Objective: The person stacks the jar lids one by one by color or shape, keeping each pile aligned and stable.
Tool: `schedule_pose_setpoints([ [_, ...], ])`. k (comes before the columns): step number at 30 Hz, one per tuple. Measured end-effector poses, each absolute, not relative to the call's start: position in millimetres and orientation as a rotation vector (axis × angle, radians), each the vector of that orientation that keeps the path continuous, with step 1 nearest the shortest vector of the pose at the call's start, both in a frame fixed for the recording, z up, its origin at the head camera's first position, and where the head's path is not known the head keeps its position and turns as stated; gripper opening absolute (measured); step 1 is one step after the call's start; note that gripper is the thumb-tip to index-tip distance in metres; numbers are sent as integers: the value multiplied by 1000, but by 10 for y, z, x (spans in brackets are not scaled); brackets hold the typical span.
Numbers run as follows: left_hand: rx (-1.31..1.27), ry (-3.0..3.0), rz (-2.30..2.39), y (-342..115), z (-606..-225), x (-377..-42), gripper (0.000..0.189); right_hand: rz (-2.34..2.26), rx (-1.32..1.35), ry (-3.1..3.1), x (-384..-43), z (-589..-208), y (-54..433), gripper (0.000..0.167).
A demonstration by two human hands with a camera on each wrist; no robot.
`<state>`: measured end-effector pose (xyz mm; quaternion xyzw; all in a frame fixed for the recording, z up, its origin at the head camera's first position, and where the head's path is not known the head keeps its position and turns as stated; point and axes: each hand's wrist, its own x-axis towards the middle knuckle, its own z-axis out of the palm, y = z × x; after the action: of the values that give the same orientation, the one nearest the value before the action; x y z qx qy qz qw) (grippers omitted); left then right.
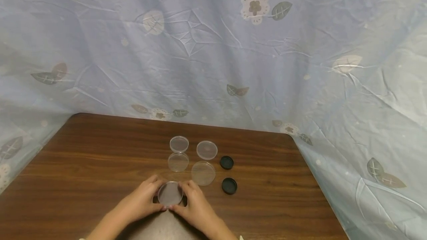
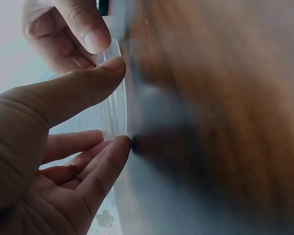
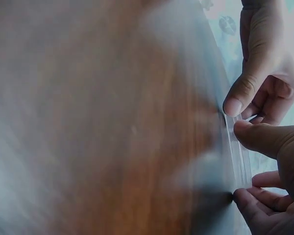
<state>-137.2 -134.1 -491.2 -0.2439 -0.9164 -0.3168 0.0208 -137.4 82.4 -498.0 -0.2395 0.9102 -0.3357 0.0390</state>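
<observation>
Pinching the rim of a clear round dish (image 1: 171,195), the left hand (image 1: 145,198) is setting its thumb on the near side and curled fingers on the far side, spread about as wide as the dish. The dish is sitting between both hands, over the near part of the wooden surface (image 1: 100,151), well apart from the back edge. Being circular, it is showing equal axes; its flat face is pointing upward, roughly level with the surface. Whether it is touching the surface cannot be told, and its contents are remaining unclear.

Beyond it, two smaller clear discs (image 1: 179,144) are lying in a row toward the back edge. The right hand (image 1: 197,202) is mirroring the left, its thumb and bent fingers pinching the opposite rim, equally spread. Farther right, two larger clear discs (image 1: 207,150) are lying just beside each other. Nearest the right edge, two black round caps (image 1: 229,186) are lying apart, hollow sides facing up, showing dark inner floors.
</observation>
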Motion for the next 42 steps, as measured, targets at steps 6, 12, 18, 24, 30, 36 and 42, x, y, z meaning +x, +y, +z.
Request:
schedule_pose_setpoints([
  [6, -771, -2846, -940, -1365, -4930, -1260, 63, -978, -737, 2775, -1271, -4956, 816, 67],
  [12, -763, -2857, -895, -1360, -4930, -1171, 62, -909, -804, 2804, -1212, -4976, 830, 66],
  [18, -756, -2867, -863, -1360, -4941, -1125, 64, -914, -862, 2806, -1175, -5021, 849, 66],
  [24, -758, -2882, -892, -1377, -4967, -1117, 64, -926, -812, 2772, -1171, -5024, 846, 66],
  [30, -753, -2884, -906, -1379, -4979, -1103, 66, -922, -801, 2767, -1168, -5019, 850, 65],
  [36, -743, -2879, -923, -1371, -4977, -1100, 66, -925, -818, 2775, -1163, -5020, 864, 64],
  [42, -714, -2908, -945, -1368, -4970, -1104, 66, -923, -793, 2762, -1165, -5015, 853, 65],
])
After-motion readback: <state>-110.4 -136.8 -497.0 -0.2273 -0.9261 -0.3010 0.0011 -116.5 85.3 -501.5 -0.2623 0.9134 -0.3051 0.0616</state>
